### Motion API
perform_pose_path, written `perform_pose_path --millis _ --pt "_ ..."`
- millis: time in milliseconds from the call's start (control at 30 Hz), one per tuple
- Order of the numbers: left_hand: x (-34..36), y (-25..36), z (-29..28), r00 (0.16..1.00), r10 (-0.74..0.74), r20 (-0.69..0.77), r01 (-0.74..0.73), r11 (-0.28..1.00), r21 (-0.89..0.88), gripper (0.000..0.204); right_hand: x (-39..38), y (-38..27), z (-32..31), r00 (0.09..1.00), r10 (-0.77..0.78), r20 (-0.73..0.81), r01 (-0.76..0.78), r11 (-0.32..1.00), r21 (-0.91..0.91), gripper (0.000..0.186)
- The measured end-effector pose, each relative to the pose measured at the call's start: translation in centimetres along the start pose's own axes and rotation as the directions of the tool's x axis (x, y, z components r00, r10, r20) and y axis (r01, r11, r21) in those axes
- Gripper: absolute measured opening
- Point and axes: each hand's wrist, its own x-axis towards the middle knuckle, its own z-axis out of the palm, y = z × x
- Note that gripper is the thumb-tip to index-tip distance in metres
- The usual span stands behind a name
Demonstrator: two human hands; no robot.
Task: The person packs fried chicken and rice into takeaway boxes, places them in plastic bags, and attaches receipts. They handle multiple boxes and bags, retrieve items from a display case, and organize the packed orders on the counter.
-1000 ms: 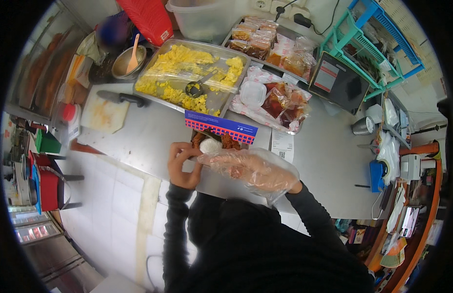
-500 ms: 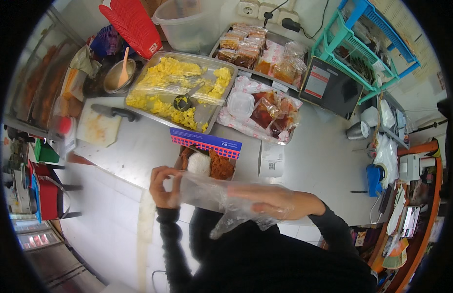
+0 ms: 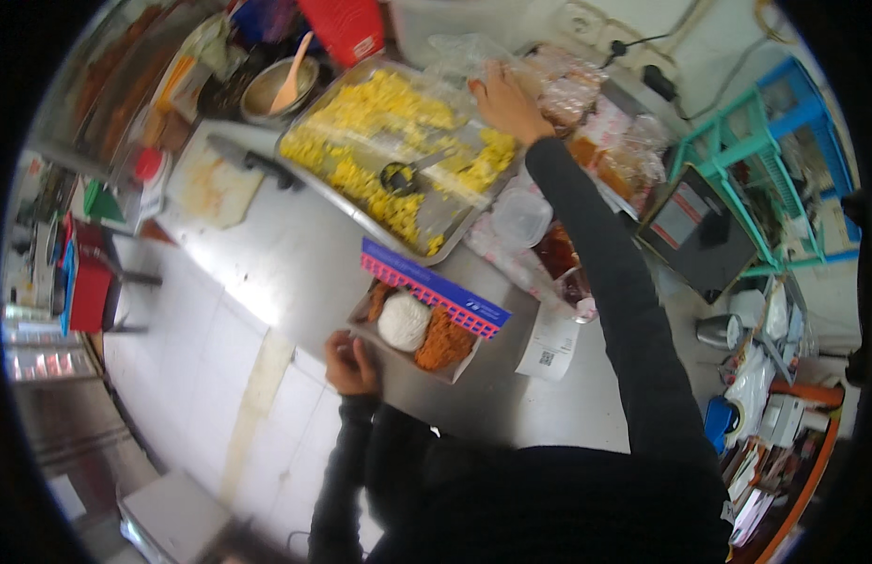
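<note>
My right hand (image 3: 506, 103) is stretched to the back of the counter, bare, fingers bent and apart, beside crumpled clear plastic (image 3: 455, 58) above the tray of scrambled egg (image 3: 434, 246), which has plastic over it and a black scoop (image 3: 396, 179). My left hand (image 3: 351, 365) is by the counter's front edge, fingers loosely bent and apart, just left of an open cardboard box (image 3: 450, 374). The box holds white rice (image 3: 403, 321) and brown fried pieces (image 3: 444, 340); its blue-and-red lid (image 3: 434, 287) is raised. A printed slip (image 3: 547, 346) lies to the right.
A knife (image 3: 267, 169) rests on a cutting board (image 3: 210, 197). A bowl with spatula (image 3: 287, 86) stands behind. Wrapped packets (image 3: 572, 94), a sauce tray with lidded container (image 3: 520, 214), a tablet (image 3: 699, 230) and teal racks (image 3: 765, 169) line the right. Red stool (image 3: 86, 277) at left.
My right hand has left the clear plastic glove and moved far forward to the back of the counter. My left hand has lowered beside the box, off the plastic. The view has turned.
</note>
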Motion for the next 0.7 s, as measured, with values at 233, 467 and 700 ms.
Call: perform_pose_path --millis 233,467,700 --pt "0.5 0.5 -0.6 0.992 -0.126 -0.013 0.126 0.992 -0.002 0.021 6.4 2.8 4.7 0.816 0.066 0.574 0.068 0.976 -0.208 0.062" --pt "0.2 0.5 -1.1 0.997 -0.037 -0.065 0.039 0.999 0.034 0.024 -8.4 -2.3 -7.4 0.965 -0.260 0.037 0.260 0.966 0.019 0.027" --pt "-0.7 -1.2 -1.1 0.956 0.044 -0.289 -0.080 0.990 -0.116 0.022 -38.0 -15.9 -9.7 0.724 -0.126 0.678 -0.258 0.863 0.435 0.008"
